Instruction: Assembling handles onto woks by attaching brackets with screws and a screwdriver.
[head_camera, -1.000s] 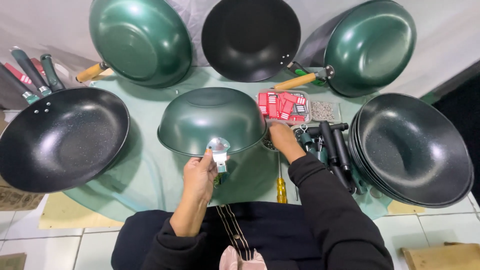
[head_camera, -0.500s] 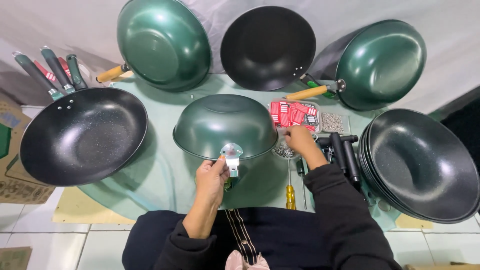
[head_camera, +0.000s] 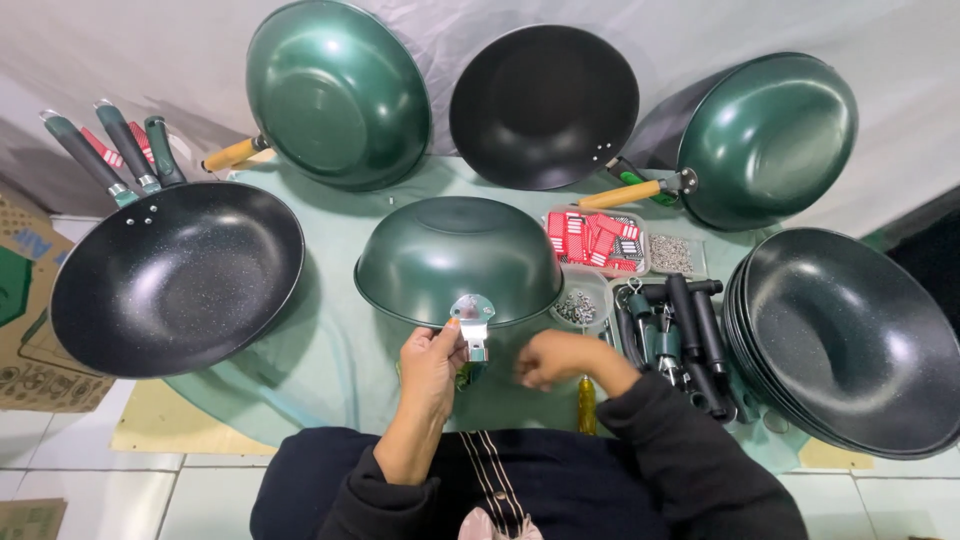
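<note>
On the pale green tabletop (head_camera: 330, 330) just before the seated person, a dark green wok (head_camera: 458, 258) lies upside down, its smooth enamelled dome up, which brings the shiny metal handle bracket (head_camera: 472, 318) at its near rim within easy reach. Left hand (head_camera: 432, 362) pinches that bracket, fingers closed on it. Right hand (head_camera: 548, 358) hovers beside it, loosely curled; whether it holds anything I cannot tell. Black handles (head_camera: 680, 330) and a tub of small screws (head_camera: 578, 305) sit close by on the right, beside a stack of speckled black woks (head_camera: 850, 340).
</note>
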